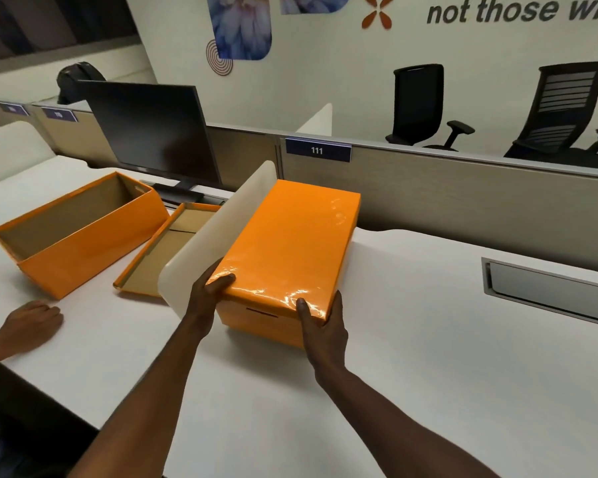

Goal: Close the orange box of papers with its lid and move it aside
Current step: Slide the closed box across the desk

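Observation:
A glossy orange lid [292,241] sits on top of an orange box [256,322] on the white desk [428,357], just right of a cream divider panel. My left hand [209,291] grips the lid's near left corner, fingers curled over its edge. On the near right corner, my right hand [321,326] holds the lid and box side with the thumb on top. The papers inside are hidden by the lid.
A cream divider panel [218,232] stands against the box's left side. Beyond it lie an open, empty orange box [83,246] and an upturned lid [163,250]. Another person's hand [28,322] rests at the left. A monitor [149,132] stands behind; a cable tray [549,288] is at the right.

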Available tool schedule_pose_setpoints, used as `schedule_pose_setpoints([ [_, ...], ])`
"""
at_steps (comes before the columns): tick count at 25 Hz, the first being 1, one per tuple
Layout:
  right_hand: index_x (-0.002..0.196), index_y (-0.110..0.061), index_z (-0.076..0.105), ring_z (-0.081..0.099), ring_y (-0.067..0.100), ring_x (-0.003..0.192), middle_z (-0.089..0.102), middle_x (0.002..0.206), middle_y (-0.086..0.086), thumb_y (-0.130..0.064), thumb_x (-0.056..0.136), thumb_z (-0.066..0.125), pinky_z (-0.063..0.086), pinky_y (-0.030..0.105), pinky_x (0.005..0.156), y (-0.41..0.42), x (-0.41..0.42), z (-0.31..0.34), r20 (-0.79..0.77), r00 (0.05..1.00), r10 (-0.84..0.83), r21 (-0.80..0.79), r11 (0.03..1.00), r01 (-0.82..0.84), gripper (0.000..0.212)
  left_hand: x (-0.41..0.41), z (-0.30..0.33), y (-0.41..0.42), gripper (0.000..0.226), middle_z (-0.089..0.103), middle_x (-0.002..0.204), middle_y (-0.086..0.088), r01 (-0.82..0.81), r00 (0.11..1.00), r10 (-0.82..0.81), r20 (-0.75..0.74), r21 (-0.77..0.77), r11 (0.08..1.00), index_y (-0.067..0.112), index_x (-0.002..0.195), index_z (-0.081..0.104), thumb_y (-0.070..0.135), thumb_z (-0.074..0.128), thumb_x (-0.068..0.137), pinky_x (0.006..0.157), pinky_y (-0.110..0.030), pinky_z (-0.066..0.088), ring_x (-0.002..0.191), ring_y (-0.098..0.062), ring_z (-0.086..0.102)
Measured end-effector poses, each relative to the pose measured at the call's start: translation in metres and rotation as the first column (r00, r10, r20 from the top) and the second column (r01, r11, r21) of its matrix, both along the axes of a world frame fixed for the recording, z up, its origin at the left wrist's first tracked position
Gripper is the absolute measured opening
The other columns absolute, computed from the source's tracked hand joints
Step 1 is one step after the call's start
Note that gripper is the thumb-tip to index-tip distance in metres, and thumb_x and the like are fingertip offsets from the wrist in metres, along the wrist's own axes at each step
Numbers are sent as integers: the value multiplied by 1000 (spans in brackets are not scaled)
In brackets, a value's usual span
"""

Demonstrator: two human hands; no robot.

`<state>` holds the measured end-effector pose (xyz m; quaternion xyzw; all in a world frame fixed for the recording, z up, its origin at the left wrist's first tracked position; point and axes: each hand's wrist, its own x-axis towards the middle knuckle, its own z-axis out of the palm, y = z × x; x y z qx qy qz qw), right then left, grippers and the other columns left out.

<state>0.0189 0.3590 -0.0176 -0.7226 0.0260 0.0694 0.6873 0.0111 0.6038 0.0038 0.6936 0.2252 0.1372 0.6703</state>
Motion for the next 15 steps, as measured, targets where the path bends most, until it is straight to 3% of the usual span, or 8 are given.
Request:
schedule_pose_setpoints([
  [5, 153, -37, 25, 51, 10, 117, 50, 145, -8, -63, 84, 66, 46, 25, 92, 21, 2, -9, 0, 1000, -7, -16, 1000, 7, 84, 9, -8, 20, 58, 66, 135, -12, -4, 1000, 4, -23, -17, 1000, 25, 136, 62, 34, 71, 80, 111, -62, 46, 124, -38, 60],
  [10, 157, -38, 12, 49, 11, 121, 42, 154, -4, -66, 81, 67, 42, 24, 92, 20, 8, -12, -16, 997, 75, -84, 994, -76, 98, 8, -17, 25, 53, 67, 132, -11, -41, 999, 41, -15, -33, 999, 26, 132, 63, 34, 71, 80, 107, -58, 50, 122, -38, 62],
  [15, 155, -39, 10, 42, 10, 135, 36, 157, -7, -52, 74, 82, 43, 35, 107, 5, 16, -4, 175, 967, 187, -198, 968, -152, 109, 9, -25, 27, 50, 66, 133, -13, -137, 990, 137, -6, 36, 990, 18, 137, 64, 27, 75, 89, 105, -56, 52, 122, -37, 62],
])
